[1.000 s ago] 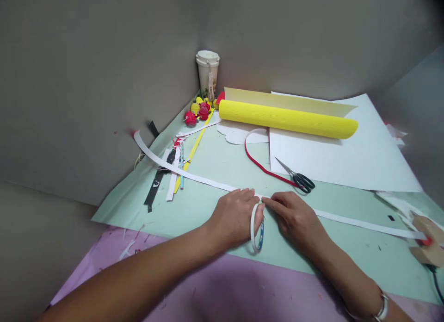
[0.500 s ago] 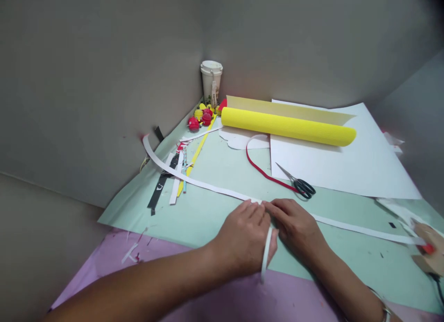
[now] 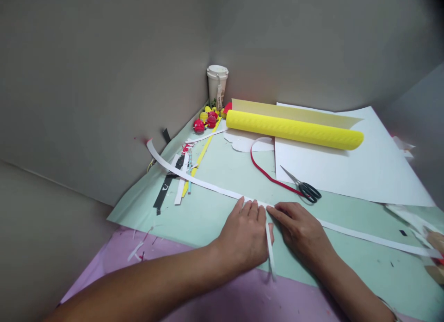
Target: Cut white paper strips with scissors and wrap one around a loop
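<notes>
A long white paper strip (image 3: 208,187) runs across the green sheet, its far left end curling up off the surface. My left hand (image 3: 244,234) rests on its middle, fingertips bent down onto the paper. From between that hand's fingers and thumb a narrow white strip (image 3: 271,252) hangs toward the near edge. Close beside it, my right hand (image 3: 301,229) has its index fingertip on the long strip, with the other fingers curled and the thumb mostly hidden. The long strip reappears beyond the right hand and stretches toward the right edge.
Black-handled scissors (image 3: 308,191) lie by a red strip (image 3: 267,175). Behind are a yellow corrugated roll (image 3: 294,130), a large white sheet (image 3: 364,174), a lidded cup (image 3: 217,86) and small red and yellow balls (image 3: 204,122). Paper scraps (image 3: 180,174) lie left. Grey walls stand behind.
The view has shifted slightly, moving the scene right and down. The narrow strip's lower end has swung to the right. Both hands stay on the long strip.
</notes>
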A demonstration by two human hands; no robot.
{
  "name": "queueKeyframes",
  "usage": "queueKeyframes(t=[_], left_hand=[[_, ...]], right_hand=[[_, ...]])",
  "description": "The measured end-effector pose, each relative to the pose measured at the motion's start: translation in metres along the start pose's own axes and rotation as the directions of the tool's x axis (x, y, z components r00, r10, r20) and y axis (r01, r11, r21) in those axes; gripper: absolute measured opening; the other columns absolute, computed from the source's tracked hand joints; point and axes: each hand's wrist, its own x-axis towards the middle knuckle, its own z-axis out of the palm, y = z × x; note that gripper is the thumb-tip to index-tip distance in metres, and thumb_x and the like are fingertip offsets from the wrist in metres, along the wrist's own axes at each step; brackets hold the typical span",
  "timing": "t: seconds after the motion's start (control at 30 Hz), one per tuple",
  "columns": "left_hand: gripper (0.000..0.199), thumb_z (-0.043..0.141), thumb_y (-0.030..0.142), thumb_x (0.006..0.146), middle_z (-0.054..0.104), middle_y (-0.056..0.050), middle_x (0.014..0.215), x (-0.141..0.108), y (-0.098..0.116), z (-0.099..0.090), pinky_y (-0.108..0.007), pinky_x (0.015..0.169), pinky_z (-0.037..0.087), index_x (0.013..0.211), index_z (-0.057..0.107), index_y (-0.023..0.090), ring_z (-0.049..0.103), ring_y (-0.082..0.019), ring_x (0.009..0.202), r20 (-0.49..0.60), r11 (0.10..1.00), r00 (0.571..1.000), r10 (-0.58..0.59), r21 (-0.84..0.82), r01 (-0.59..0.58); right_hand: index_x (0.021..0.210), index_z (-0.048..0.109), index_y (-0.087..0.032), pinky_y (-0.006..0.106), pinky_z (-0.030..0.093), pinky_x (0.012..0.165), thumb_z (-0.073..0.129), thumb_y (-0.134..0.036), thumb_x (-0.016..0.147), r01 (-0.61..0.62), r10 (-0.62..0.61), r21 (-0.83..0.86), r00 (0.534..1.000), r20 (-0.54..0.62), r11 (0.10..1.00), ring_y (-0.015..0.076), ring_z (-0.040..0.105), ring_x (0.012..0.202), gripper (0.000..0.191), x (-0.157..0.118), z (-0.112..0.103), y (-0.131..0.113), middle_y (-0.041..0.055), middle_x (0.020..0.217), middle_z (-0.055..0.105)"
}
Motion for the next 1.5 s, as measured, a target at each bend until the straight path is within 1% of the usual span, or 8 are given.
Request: queueKeyframes(t=[0.23, 0.33, 0.53, 0.67, 0.9, 1.13, 1.27, 1.5], left_hand=[[0.042, 0.039, 0.028, 0.091, 0.066, -0.021, 0.114, -0.001, 0.000, -0.001, -0.045, 0.106, 0.033, 0.113, 0.063, 0.001, 0.062, -0.029, 0.108, -0.018, 0.997, 1.000, -0.020, 0.079, 0.021], [0.042, 0.040, 0.028, 0.090, 0.064, -0.021, 0.118, -0.001, -0.001, -0.002, -0.044, 0.108, 0.031, 0.115, 0.063, 0.002, 0.060, -0.028, 0.112, -0.028, 0.997, 1.000, 0.011, 0.078, -0.008], [0.041, 0.044, 0.027, 0.088, 0.065, -0.020, 0.117, 0.002, -0.003, -0.004, -0.043, 0.108, 0.033, 0.114, 0.063, 0.002, 0.060, -0.028, 0.111, 0.000, 0.998, 1.000, 0.014, 0.054, -0.014], [0.038, 0.044, 0.023, 0.086, 0.067, -0.017, 0.111, 0.007, -0.008, -0.010, -0.041, 0.104, 0.038, 0.112, 0.062, 0.004, 0.062, -0.025, 0.106, -0.048, 0.998, 0.999, -0.009, -0.062, 0.006], [0.024, 0.040, 0.020, 0.085, 0.071, -0.004, 0.082, 0.012, -0.010, -0.014, -0.031, 0.091, 0.048, 0.088, 0.064, 0.017, 0.066, -0.015, 0.081, -0.172, 0.910, 0.978, 0.116, -0.375, -0.174], [0.024, 0.040, 0.023, 0.085, 0.065, -0.004, 0.068, 0.011, -0.011, -0.006, -0.029, 0.070, 0.050, 0.073, 0.061, 0.017, 0.060, -0.016, 0.065, -0.144, 0.928, 0.981, 0.129, -0.332, -0.171], [0.024, 0.040, 0.023, 0.083, 0.065, -0.004, 0.066, 0.010, -0.011, -0.005, -0.029, 0.068, 0.048, 0.072, 0.060, 0.017, 0.059, -0.015, 0.063, -0.141, 0.920, 0.979, 0.146, -0.344, -0.186], [0.023, 0.041, 0.022, 0.082, 0.066, -0.003, 0.068, 0.010, -0.014, 0.000, -0.028, 0.068, 0.047, 0.074, 0.063, 0.017, 0.059, -0.014, 0.062, -0.068, 0.910, 0.992, 0.107, -0.395, -0.125]], right_hand=[[0.105, 0.068, -0.012, 0.035, 0.051, 0.081, 0.050, -0.002, 0.086, -0.018, 0.015, -0.048, 0.998, -0.064, 0.999, 0.0212, 0.058, 0.090, 0.027, 0.000, 0.000, -0.003, 0.0109, 0.096, 0.067], [0.110, 0.066, -0.011, 0.037, 0.051, 0.087, 0.051, -0.002, 0.086, -0.022, 0.019, -0.042, 0.996, -0.089, 0.999, 0.0225, 0.057, 0.096, 0.030, 0.002, 0.000, -0.003, 0.0119, 0.101, 0.067], [0.115, 0.063, -0.015, 0.040, 0.049, 0.092, 0.049, -0.002, 0.086, 0.007, -0.007, -0.015, 0.999, -0.031, 1.000, 0.0236, 0.055, 0.104, 0.035, 0.005, 0.002, -0.002, 0.0105, 0.108, 0.066], [0.112, 0.063, -0.012, 0.040, 0.050, 0.089, 0.052, -0.009, 0.087, -0.065, 0.065, -0.005, 0.995, -0.082, 0.998, 0.0237, 0.057, 0.097, 0.028, 0.007, 0.002, -0.003, 0.0122, 0.102, 0.065], [0.116, 0.061, -0.012, 0.038, 0.051, 0.081, 0.050, -0.018, 0.091, -0.070, 0.069, -0.006, 0.995, -0.068, 0.998, 0.0240, 0.057, 0.092, 0.028, 0.009, 0.004, -0.003, 0.0132, 0.101, 0.064], [0.111, 0.064, -0.014, 0.036, 0.051, 0.073, 0.048, -0.019, 0.092, -0.072, 0.067, -0.079, 0.996, -0.066, 0.994, 0.0238, 0.060, 0.086, 0.026, 0.012, 0.007, -0.003, 0.0127, 0.096, 0.066], [0.116, 0.061, -0.017, 0.034, 0.051, 0.073, 0.047, -0.022, 0.093, -0.094, 0.083, -0.100, 0.991, -0.110, 0.991, 0.0228, 0.062, 0.087, 0.027, 0.013, 0.005, 0.002, 0.0115, 0.096, 0.066], [0.119, 0.058, -0.019, 0.033, 0.050, 0.075, 0.047, -0.026, 0.093, -0.236, 0.233, 0.002, 0.962, -0.143, 0.972, 0.0214, 0.063, 0.090, 0.029, 0.025, -0.006, 0.019, 0.0102, 0.103, 0.064]])
